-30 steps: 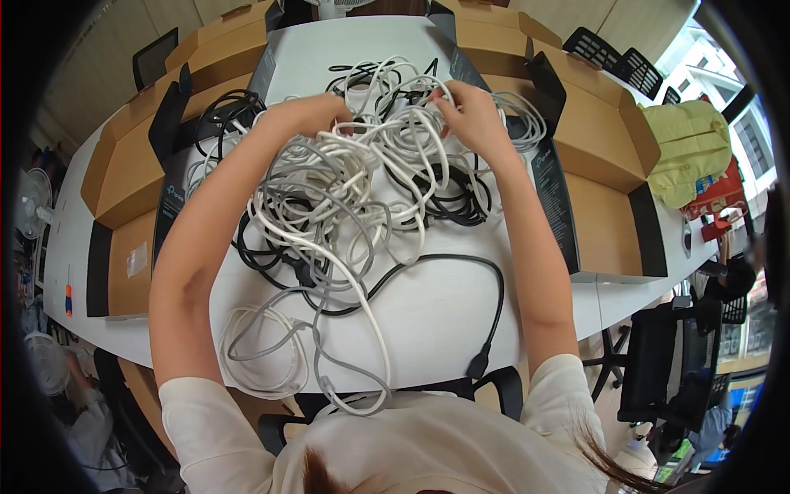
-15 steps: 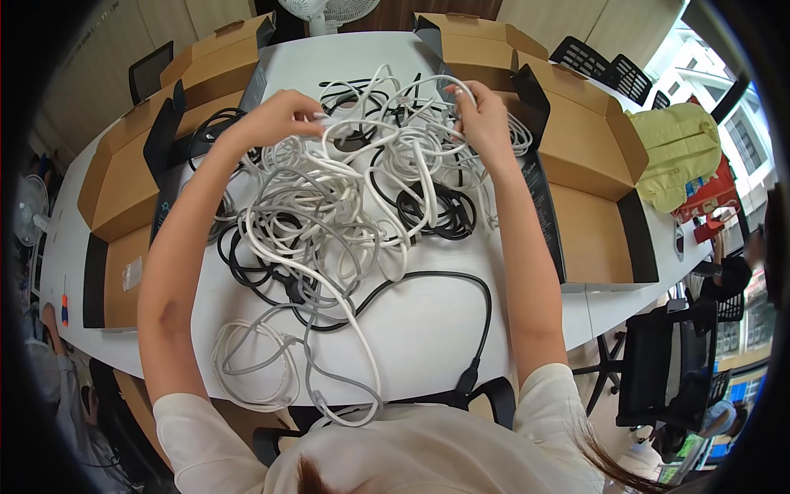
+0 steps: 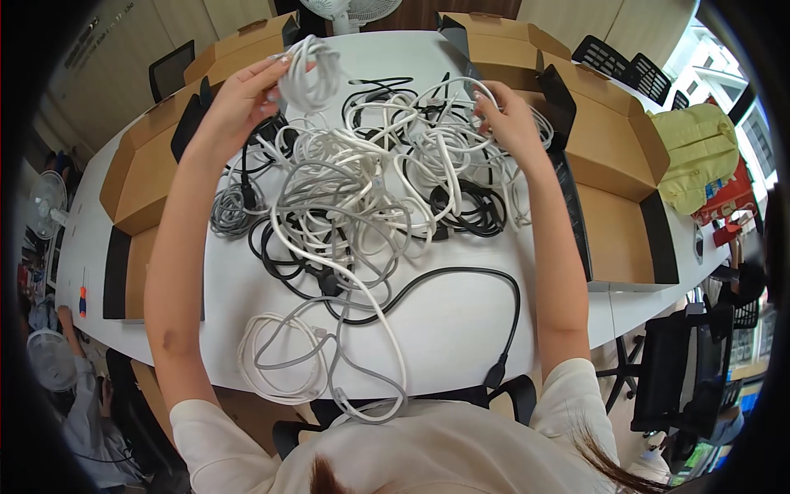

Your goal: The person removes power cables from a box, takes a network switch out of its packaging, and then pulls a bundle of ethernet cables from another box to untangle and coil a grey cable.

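Note:
A heap of tangled white, grey and black cables (image 3: 354, 198) covers the middle of the white table (image 3: 461, 329). Raised above its back left side, my left hand (image 3: 247, 97) grips a coiled light-coloured cable bundle (image 3: 311, 76), which looks blurred. My right hand (image 3: 508, 115) is at the heap's back right, fingers curled around a white cable (image 3: 461, 81). A black cable (image 3: 514, 305) curves toward the front and ends in a black connector (image 3: 495, 372). Near the front left edge lies a loose white coil (image 3: 276, 358). A small grey coil (image 3: 234, 210) sits by my left forearm.
Open cardboard boxes stand on the left (image 3: 144, 189) and on the right (image 3: 609, 165). A screwdriver (image 3: 82, 301) lies far left, near another person's hand (image 3: 66, 316). A yellow bag (image 3: 695, 152) is at the right, beside chairs (image 3: 675, 362). A fan (image 3: 341, 12) stands behind.
My left hand has risen up and left, and now holds a coiled bundle clear of the heap. My right hand stays at the white cable. The whole view has shifted slightly.

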Motion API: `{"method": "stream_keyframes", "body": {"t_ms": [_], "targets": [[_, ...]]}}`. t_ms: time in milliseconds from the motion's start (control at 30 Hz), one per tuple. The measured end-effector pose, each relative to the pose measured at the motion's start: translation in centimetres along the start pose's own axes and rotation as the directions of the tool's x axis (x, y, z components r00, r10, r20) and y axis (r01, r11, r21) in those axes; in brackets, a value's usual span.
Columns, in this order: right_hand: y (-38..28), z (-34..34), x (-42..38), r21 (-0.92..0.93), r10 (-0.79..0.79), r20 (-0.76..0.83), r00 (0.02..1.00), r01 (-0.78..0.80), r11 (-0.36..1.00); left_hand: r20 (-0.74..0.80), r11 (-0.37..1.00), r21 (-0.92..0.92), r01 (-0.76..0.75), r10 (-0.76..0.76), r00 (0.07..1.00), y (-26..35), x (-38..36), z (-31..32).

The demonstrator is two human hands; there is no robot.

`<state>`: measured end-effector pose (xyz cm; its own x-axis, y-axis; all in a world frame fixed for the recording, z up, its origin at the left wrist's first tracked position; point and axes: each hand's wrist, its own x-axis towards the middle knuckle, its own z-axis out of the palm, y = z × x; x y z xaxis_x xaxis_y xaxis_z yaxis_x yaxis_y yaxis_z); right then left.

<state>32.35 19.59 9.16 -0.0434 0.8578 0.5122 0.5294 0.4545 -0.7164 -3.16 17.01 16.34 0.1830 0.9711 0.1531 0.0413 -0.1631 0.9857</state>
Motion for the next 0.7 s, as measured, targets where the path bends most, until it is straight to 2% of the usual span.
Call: {"method": "stream_keyframes", "body": {"t_ms": [33, 67, 100, 133, 200, 267, 300, 433, 533, 633, 667, 700], "targets": [[0.0, 0.1, -0.1, -0.184, -0.195, -0.085, 0.977, 0.177, 0.967, 0.052, 0.995, -0.099, -0.027, 0.032, 0.998, 0.0, -0.2, 0.6], [-1.2, 0.2, -0.3, -0.376, -0.392, -0.132, 0.91, 0.32, 0.87, -0.056, 0.995, -0.101, -0.002, -0.004, 0.998, 0.2, -0.8, 1.9], [-2.6, -0.1, -0.6, -0.341, -0.405, -0.189, 0.895, 0.327, 0.881, -0.066, 0.993, -0.122, -0.01, 0.002, 0.998, -0.3, -1.0, 2.8], [-4.7, -0.1, -1.1, -0.228, -0.397, -0.186, 0.899, 0.354, 0.907, -0.075, 0.99, -0.143, -0.019, 0.008, 0.997, -0.8, -1.2, 3.8], [-8.3, 0.1, -2.2, -0.001, -0.388, -0.174, 0.905, 0.394, 0.919, -0.014, 0.999, -0.015, -0.04, 0.04, 0.999, -1.0, -2.4, 6.3], [-10.6, 1.1, -4.0, 0.052, -0.369, -0.045, 0.928, 0.371, 0.927, 0.052, 0.998, 0.022, -0.055, 0.054, 0.997, -1.7, -3.1, 8.5], [-10.8, 1.9, -4.3, 0.054, -0.428, -0.077, 0.9, 0.433, 0.9, 0.076, 0.994, 0.042, -0.103, 0.099, 0.992, -1.7, -3.5, 9.4], [-10.7, 1.2, -4.2, 0.175, -0.255, 0.03, 0.966, 0.246, 0.953, 0.136, 0.966, 0.062, -0.253, 0.243, 0.96, -1.4, -4.2, 10.5], [-10.2, 1.0, -3.3, 0.255, -0.496, -0.025, 0.868, 0.485, 0.837, 0.12, 0.945, 0.014, -0.326, 0.322, 0.939, -1.2, -4.6, 10.3], [-10.0, 0.7, -3.2, 0.448, -0.336, -0.144, 0.931, 0.364, 0.817, 0.125, 0.94, -0.024, -0.34, 0.34, 0.932, -0.9, -5.7, 10.0], [-9.8, 0.5, -3.1, 0.376, -0.347, -0.169, 0.923, 0.386, 0.843, 0.131, 0.942, -0.036, -0.334, 0.336, 0.933, -0.9, -6.1, 10.1], [-9.7, 0.3, -3.0, 0.3, -0.358, -0.193, 0.914, 0.402, 0.865, 0.152, 0.916, -0.027, -0.401, 0.4, 0.904, -1.4, -6.4, 10.1]]}}
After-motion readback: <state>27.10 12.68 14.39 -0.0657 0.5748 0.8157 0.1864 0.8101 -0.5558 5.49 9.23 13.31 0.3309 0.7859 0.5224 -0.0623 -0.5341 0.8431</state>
